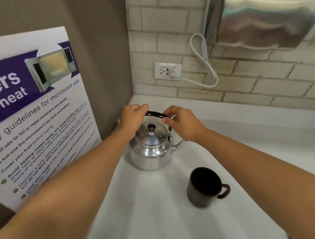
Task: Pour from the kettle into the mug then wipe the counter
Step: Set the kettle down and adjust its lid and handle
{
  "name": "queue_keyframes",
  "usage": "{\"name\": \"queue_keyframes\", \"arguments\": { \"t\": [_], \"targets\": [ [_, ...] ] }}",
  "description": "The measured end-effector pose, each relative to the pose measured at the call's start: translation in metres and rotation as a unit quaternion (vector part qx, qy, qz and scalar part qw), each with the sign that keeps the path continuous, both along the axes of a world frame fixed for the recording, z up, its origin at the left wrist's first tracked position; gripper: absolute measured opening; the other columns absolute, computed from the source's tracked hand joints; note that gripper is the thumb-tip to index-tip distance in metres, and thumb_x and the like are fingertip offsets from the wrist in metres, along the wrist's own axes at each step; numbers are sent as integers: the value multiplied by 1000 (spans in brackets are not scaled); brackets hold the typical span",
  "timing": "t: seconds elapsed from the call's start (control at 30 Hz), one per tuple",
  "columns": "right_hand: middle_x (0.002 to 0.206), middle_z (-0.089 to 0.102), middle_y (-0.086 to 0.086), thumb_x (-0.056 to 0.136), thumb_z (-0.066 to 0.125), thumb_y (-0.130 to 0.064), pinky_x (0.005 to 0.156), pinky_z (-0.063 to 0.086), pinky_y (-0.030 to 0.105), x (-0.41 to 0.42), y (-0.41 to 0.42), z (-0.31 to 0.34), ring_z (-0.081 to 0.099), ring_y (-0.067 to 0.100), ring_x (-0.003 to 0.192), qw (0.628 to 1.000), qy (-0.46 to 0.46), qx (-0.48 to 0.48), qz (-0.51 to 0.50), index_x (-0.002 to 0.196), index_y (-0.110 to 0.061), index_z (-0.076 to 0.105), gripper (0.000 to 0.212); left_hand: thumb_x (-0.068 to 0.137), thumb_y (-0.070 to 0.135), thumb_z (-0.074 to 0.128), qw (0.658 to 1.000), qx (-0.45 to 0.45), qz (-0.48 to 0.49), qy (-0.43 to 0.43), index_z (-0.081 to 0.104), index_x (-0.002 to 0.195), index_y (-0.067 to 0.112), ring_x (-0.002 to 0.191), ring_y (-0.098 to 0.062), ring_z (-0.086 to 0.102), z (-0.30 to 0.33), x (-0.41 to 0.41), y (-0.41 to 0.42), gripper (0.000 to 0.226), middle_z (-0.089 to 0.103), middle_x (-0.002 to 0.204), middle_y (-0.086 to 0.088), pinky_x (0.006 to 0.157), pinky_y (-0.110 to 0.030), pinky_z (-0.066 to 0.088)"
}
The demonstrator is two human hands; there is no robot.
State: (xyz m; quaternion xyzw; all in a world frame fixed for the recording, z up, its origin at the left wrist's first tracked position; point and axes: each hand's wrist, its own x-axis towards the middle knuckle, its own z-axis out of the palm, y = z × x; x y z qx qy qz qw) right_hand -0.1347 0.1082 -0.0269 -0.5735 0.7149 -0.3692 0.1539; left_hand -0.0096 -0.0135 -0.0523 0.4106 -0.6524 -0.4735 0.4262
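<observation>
Judging risk first: I see the counter (226,123) bare and white, the kettle (149,150) standing on it in the corner, spout toward the mug (204,187) near its right. A hasty lift could swing the hinged handle (156,114) and slop water. Left hand (133,116) is closed round the handle's left end; right hand (182,122) pinches its right end, arms extended.
</observation>
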Motion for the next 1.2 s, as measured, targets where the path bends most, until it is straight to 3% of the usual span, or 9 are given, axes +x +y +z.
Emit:
{"name": "queue_keyframes", "arguments": {
  "t": [0.17,0.37,0.47,0.53,0.63,0.77,0.93,1.1,1.2],
  "targets": [
    [103,66,5,90,60,-20,58,41,7,-8,-17,-18,61,22,74,1000,2,7,-17,105,-12,64,17,75,22,60,1000,11,11,-14,27,44,22,39,-8,17,-16,-6,-15,46,16,38,12,36,-20,19],
    [98,69,4,91,59,-22,58,46,16,-13,-31,-26,65,22,70,1000,11,-11,-21,103,-12,65,17,76,26,57,1000,22,22,0,29,47,20,43,-9,18,-24,-9,-25,41,19,44,10,39,-22,19],
    [84,68,3,92,57,-22,52,39,7,-15,-37,-27,60,14,63,999,11,-17,-44,104,-13,67,19,81,35,57,1000,2,22,-17,46,59,8,49,-11,32,-26,-8,-25,37,36,53,1,45,-24,30],
    [80,66,3,92,57,-23,51,39,5,-16,-41,-28,58,12,62,998,13,-14,-64,106,-12,69,22,84,40,58,999,-34,14,-29,56,70,14,57,-6,46,-25,-6,-23,30,51,65,5,55,-16,39],
    [71,63,1,92,57,-23,52,38,3,-19,-48,-31,56,11,62,996,-6,-10,-87,109,-9,70,25,87,22,60,988,-147,16,-47,67,87,18,87,-11,54,-26,0,-20,9,55,96,2,75,-15,41],
    [104,65,15,90,60,-20,72,40,22,-19,-59,-36,59,21,85,992,-4,-22,-124,106,-7,68,23,89,14,57,967,-232,33,-99,69,105,13,105,-23,50,-31,9,-16,20,55,107,-5,87,-17,33],
    [103,68,17,91,55,-8,72,48,26,-23,-68,-47,58,21,76,990,2,17,-140,104,-7,69,20,86,25,60,949,-275,17,-157,64,115,17,109,-21,44,-56,20,6,30,56,115,-4,92,-28,38],
    [115,69,12,92,50,-5,92,51,31,-25,-72,-53,64,28,103,986,4,105,-129,110,-6,70,27,84,29,64,942,-273,-26,-192,66,111,16,104,-22,50,-74,28,18,30,62,111,-2,90,-35,43],
    [115,70,14,91,51,-6,93,52,35,-27,-74,-53,64,31,104,983,-16,121,-134,107,-4,71,26,85,28,64,938,-286,-24,-196,65,114,15,104,-23,51,-73,27,21,32,64,112,-2,90,-37,44]
  ]
}}
